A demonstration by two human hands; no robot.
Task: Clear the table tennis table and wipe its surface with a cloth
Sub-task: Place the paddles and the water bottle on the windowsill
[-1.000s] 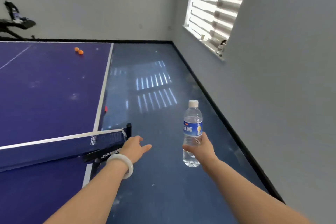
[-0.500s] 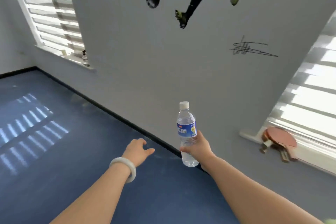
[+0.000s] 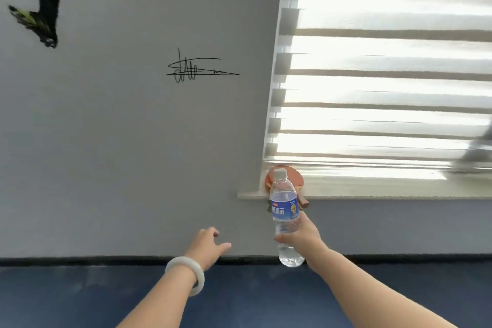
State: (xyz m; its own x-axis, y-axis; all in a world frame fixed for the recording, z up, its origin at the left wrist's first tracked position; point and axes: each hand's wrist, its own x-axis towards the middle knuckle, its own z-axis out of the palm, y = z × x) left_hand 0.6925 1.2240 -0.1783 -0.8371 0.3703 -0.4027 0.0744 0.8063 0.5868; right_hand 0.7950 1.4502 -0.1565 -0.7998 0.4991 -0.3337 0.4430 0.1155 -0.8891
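Viewpoint: head-worn camera facing a grey wall (image 3: pixel 119 168) and a window, with two bare forearms reaching in from the bottom edge.
Right hand: the right hand (image 3: pixel 300 237) grips a water bottle (image 3: pixel 284 208) around its lower half, fingers and thumb curled round it.
Water bottle: clear plastic with a white cap, held upright in the air in front of the window sill (image 3: pixel 386 196), with water visible in its lower part.
Bottle label: a blue band with large white Chinese characters. The second reads 标 and the first is not clear. A small yellow picture sits to their right, and the finer print is too small to read.
Left hand: the left hand (image 3: pixel 206 245) holds nothing; its fingers are loosely spread and point toward the wall. A white bangle (image 3: pixel 186 275) circles the wrist.
Paddle: a red-brown table tennis paddle (image 3: pixel 296 180) lies on the left end of the sill, partly hidden behind the bottle, handle over the sill's front edge.
Window: striped blinds (image 3: pixel 386 74) are lowered, with bright light coming through.
Wall writing: a black scrawled signature (image 3: pixel 197 69), not legible as a name.
Wall picture: the legs of a running figure (image 3: pixel 42 2) in dark socks and yellow-green boots, at top left.
Floor: blue floor (image 3: pixel 80 298), edged by a black skirting strip (image 3: pixel 80 261).
Right edge: a blurred grey shape (image 3: pixel 476 154) that cannot be made out.
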